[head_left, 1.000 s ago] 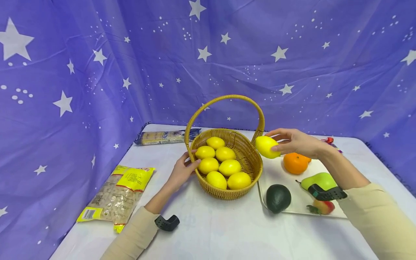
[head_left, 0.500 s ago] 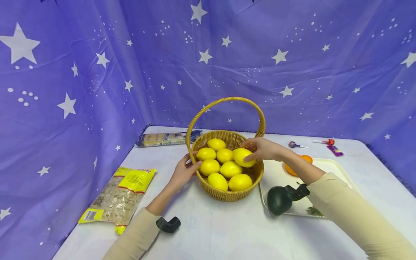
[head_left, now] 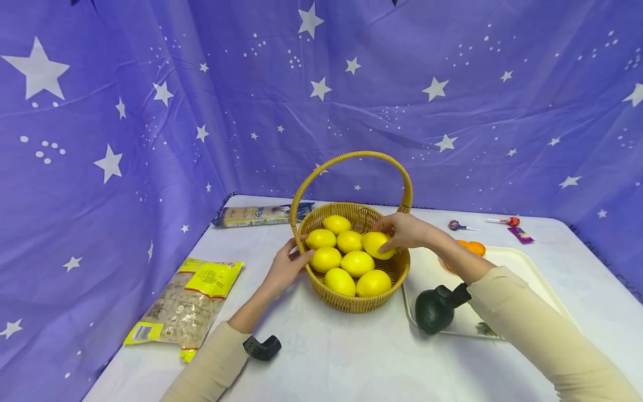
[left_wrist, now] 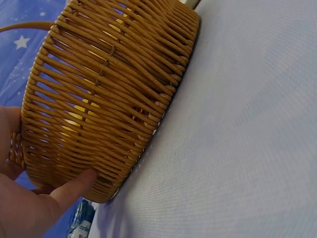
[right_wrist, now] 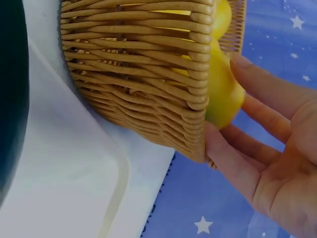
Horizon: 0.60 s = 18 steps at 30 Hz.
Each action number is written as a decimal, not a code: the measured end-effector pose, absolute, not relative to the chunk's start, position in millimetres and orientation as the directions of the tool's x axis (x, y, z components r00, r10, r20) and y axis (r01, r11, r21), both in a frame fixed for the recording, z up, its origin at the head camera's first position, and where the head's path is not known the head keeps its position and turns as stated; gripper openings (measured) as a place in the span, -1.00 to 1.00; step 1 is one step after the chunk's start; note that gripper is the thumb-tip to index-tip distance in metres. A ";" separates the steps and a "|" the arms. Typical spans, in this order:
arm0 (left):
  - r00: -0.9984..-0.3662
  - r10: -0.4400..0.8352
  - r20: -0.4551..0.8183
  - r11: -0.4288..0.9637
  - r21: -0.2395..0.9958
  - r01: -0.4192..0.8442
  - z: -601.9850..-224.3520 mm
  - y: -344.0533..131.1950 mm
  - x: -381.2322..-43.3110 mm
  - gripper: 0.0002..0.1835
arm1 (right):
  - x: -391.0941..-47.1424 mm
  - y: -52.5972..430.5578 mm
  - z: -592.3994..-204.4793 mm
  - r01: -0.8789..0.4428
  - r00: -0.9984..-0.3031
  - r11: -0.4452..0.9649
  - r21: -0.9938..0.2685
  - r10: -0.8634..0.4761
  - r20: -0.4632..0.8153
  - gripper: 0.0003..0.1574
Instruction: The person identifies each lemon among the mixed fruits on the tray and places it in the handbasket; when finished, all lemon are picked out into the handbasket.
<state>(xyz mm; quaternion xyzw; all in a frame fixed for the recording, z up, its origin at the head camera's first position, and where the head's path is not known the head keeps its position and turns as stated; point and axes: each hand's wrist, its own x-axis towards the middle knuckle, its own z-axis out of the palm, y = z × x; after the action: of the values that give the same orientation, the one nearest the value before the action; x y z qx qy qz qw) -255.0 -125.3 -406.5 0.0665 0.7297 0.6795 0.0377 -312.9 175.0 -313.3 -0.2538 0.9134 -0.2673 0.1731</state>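
A wicker basket (head_left: 351, 304) with a tall arched handle stands on the table, several yellow lemons (head_left: 373, 283) inside it. My left hand (head_left: 281, 271) grips its left rim; in the left wrist view, one finger (left_wrist: 77, 188) lies along the woven outer wall. Over the basket's right side, my right hand (head_left: 409, 230) holds another lemon (head_left: 378, 245) between thumb and fingers, just inside the rim. The right wrist view has this held lemon (right_wrist: 223, 94) at the rim, with the fingertips around it and part of it behind the weave.
A cream tray (head_left: 527, 279) right of the basket holds a dark green avocado (head_left: 432, 311) and orange fruit (head_left: 474, 248), partly behind my right arm. Behind it lie lollipops (head_left: 511, 221) and a purple wrapped candy (head_left: 521, 235). A yellow-and-clear bag (head_left: 186, 307) and a long packet (head_left: 256, 215) lie left.
My right hand has carried the lemon leftward from above the tray into the right side of the basket, settling slightly lower. My left hand stays at the rim.
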 end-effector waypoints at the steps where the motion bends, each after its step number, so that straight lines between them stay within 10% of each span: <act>1: -0.988 0.148 0.035 0.068 0.997 0.046 -406.4 -125.0 -255.0 -0.46 | -312.3 176.0 -313.3 -0.361 -0.814 0.727 -0.584 -0.552 -0.182 -0.39; 18: -0.988 0.151 0.017 0.066 0.997 0.027 -403.8 -124.4 -253.5 -0.42 | -309.1 190.4 -315.9 -0.465 -0.760 0.652 -0.599 -0.641 -0.109 -0.53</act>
<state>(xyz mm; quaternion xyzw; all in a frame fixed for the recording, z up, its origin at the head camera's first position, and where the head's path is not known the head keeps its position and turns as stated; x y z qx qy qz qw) -253.5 -124.4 -403.8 0.0613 0.7287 0.6806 0.0457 -309.1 190.4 -315.9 -0.3087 0.8952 -0.2802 0.1574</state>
